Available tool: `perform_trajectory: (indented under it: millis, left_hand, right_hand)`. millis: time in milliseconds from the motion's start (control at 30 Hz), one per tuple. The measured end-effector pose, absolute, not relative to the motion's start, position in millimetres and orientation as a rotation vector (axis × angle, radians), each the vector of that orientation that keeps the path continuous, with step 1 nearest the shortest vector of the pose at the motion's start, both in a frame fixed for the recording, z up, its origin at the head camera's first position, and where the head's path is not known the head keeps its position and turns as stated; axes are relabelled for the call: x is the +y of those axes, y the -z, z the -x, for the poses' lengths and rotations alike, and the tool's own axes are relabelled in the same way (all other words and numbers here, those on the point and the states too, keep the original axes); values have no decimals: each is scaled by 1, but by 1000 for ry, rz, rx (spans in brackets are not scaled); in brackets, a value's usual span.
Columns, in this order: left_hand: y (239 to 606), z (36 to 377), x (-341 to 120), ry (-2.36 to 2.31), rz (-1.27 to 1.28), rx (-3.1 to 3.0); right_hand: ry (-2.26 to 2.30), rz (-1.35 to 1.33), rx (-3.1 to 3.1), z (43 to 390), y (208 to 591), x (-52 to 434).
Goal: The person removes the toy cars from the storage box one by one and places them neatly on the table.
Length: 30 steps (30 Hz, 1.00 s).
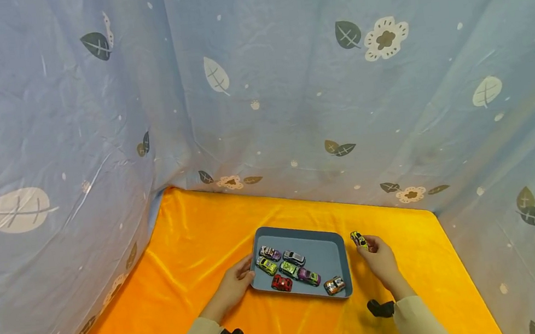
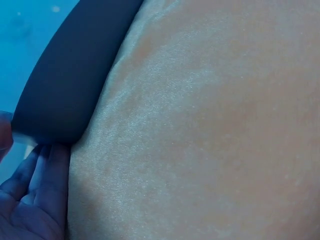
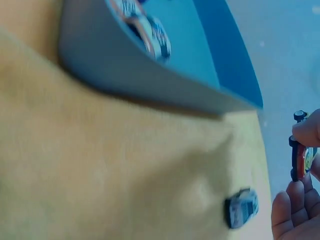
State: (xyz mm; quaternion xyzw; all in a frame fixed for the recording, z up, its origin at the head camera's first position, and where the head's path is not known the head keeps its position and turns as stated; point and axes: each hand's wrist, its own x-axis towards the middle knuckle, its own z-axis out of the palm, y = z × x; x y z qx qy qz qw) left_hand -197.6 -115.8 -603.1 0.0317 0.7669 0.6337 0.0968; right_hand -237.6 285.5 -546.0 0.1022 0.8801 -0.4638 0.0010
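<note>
Small yellow-green die-cast toy car (image 1: 359, 240) sits pinched in the right hand (image 1: 381, 262), just right of the upper right corner of the tray, lower centre-right of the head view; in the right wrist view the same car (image 3: 298, 159) shows at the right edge, its dark underside and wheels turned to the camera, held between thumb and fingers (image 3: 306, 131). Risk, as a judgement: the pinch is on a tiny, smooth, hard body, so it could twist out and roll off on its free wheels, and the glossy cloth would give it little to stop on. Another small grey-blue toy car (image 3: 241, 207) lies loose on the cloth at the lower right of that view, near the hand, and could get knocked. The shallow rounded-corner blue-grey plastic tray (image 1: 325, 237) has a low rim, so a nudge could send cars over it. Left hand (image 1: 235, 282) steadies the tray's left edge, fingers curled round the rim (image 2: 45, 175); if it lets go, the tray may well slide on the satin. Inside lie six more painted toy cars, glossy with rounded shapes: purple-silver (image 1: 270, 253), silver (image 1: 294, 257), lime (image 1: 266, 265), green (image 1: 289, 268), red (image 1: 282, 283), purple (image 1: 309, 276) and orange (image 1: 334, 285). Shiny orange satin cloth (image 1: 196, 241) is wrinkled; thin pale blue leaf-and-flower-print sheet (image 1: 287, 76) hangs behind.
</note>
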Motion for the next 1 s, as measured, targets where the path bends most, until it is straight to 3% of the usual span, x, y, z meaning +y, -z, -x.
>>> perform_trajectory:
  millis: [433, 1000]
  left_hand:
    - [603, 199, -114, -1893, -72, 2266]
    - [599, 196, -113, -1897, -80, 2243]
  right_hand:
    - [1551, -695, 2655, 237, 570, 333]
    - [1532, -605, 2551, 241, 579, 343]
